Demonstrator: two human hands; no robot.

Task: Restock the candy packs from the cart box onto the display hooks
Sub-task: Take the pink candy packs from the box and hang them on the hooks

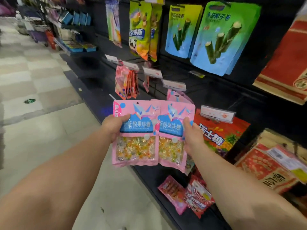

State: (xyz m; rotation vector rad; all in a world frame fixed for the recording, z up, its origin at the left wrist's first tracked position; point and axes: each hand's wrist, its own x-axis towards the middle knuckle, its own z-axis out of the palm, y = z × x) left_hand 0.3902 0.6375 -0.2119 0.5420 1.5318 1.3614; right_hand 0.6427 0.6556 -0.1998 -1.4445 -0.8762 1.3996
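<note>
Now left hand: grips left pink candy pack, upright, long axis vertical.
Right hand: grips right pink candy pack, hang-hole end up, slightly tilted.

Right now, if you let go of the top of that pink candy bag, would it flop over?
Probably, a bit. The left pink pack is thin film, and the left hand grips only its side. The loose candies low in its window likely make it bottom-heavy. The glossy film may feel slippery.

Even bright indoor light; soft blur throughout; smeared, warped edges; dark shelving.
</note>
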